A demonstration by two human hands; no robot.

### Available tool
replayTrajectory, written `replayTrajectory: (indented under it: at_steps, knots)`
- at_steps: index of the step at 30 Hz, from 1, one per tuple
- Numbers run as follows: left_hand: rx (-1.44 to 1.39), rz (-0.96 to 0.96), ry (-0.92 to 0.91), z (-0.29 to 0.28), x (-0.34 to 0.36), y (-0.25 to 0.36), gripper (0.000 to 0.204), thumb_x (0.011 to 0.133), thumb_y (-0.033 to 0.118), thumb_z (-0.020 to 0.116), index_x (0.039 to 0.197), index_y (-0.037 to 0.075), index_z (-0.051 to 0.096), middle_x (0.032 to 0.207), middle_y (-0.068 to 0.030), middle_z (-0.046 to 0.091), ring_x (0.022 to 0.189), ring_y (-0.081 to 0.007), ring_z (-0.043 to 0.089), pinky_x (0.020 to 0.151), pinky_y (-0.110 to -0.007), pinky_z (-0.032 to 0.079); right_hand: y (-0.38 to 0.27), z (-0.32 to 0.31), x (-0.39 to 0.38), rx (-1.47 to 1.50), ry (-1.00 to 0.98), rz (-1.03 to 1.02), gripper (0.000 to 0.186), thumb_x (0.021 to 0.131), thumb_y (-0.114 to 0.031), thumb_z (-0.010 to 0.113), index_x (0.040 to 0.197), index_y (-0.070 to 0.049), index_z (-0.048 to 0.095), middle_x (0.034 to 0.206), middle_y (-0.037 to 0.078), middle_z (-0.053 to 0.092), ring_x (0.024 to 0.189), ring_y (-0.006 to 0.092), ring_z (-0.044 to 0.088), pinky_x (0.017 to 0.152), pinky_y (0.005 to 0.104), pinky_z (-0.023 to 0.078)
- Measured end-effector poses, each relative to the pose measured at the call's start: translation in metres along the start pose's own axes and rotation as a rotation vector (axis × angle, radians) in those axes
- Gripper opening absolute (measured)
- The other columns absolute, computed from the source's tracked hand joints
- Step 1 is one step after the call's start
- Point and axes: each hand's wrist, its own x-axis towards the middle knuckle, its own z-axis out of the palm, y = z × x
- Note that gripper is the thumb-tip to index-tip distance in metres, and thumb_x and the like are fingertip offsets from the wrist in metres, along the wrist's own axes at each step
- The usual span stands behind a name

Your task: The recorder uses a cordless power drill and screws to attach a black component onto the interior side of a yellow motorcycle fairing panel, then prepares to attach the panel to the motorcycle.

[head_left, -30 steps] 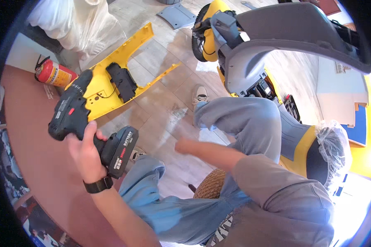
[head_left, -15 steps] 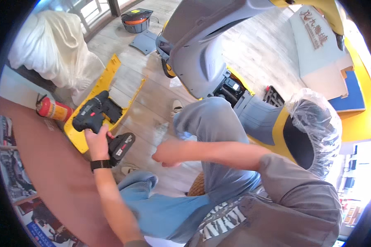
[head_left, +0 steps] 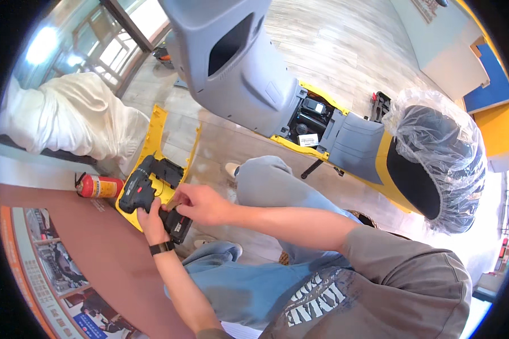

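My left hand (head_left: 154,225), with a dark band at its wrist, is wrapped round the grip of a black cordless drill (head_left: 137,192). The drill's battery pack (head_left: 177,226) juts out beside that hand. At the grip, just above the battery, my right hand (head_left: 203,203) has its fingers drawn together; whether they pinch something small or only touch the drill is hidden. Beneath the drill lies a yellow body panel (head_left: 157,124) with a black part (head_left: 167,169) fixed in it.
A grey and yellow scooter (head_left: 249,96) stands ahead, with an opened floorboard bay (head_left: 308,121). Plastic film covers its seat (head_left: 435,169). A red fire extinguisher (head_left: 102,186) lies left of the panel, near white cloth (head_left: 73,113). A black tool case (head_left: 380,106) sits beyond the scooter.
My right hand has moved left from above my knee to the drill's grip. The left hand keeps hold of the drill. The whole view has shifted.
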Motion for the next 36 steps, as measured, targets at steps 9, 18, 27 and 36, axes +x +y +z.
replayTrajectory:
  at_steps: [9, 18, 27, 36]
  knots:
    - [0.023, -0.057, 0.042, -0.028, -0.008, 0.016, 0.018, 0.09, 0.01, 0.072, 0.099, 0.0, 0.06, 0.078, -0.0057, 0.063, 0.071, -0.0159, 0.063, 0.064, -0.03, 0.053, 0.027, -0.087, 0.007, 0.308, 0.134, 0.002, 0.019, 0.094, -0.019, 0.064, 0.086, -0.002, 0.069, 0.07, -0.001, 0.058, 0.069, 0.0084, 0.053, 0.066, 0.0271, 0.047]
    - [-0.113, -0.03, 0.108, -0.055, 0.011, 0.009, 0.022, 0.093, 0.014, 0.072, 0.107, 0.003, 0.059, 0.079, -0.0029, 0.063, 0.068, -0.0116, 0.061, 0.062, -0.027, 0.053, 0.267, -0.094, 0.093, -1.431, -0.613, 0.18, 0.026, 0.082, -0.031, 0.062, 0.088, -0.009, 0.076, 0.095, 0.018, 0.075, 0.093, 0.0378, 0.072, 0.081, 0.0512, 0.059]
    - [-0.088, -0.16, 0.076, -0.072, 0.027, 0.0, 0.025, 0.091, 0.017, 0.071, 0.106, 0.002, 0.058, 0.078, -0.0031, 0.061, 0.067, -0.0109, 0.06, 0.06, -0.027, 0.054, 0.297, -0.15, 0.169, -1.742, -0.708, 0.287, 0.024, 0.083, -0.019, 0.062, 0.097, -0.009, 0.079, 0.105, 0.018, 0.075, 0.1, 0.0362, 0.073, 0.083, 0.0474, 0.059]
    - [-0.116, -0.116, 0.039, -0.06, 0.01, 0.014, 0.027, 0.091, 0.019, 0.071, 0.107, 0.003, 0.056, 0.078, -0.0031, 0.06, 0.068, -0.0107, 0.06, 0.06, -0.026, 0.055, 0.321, -0.119, 0.138, -1.707, -0.871, 0.166, 0.024, 0.083, -0.013, 0.06, 0.095, -0.008, 0.079, 0.107, 0.018, 0.076, 0.097, 0.0356, 0.074, 0.084, 0.0465, 0.059]
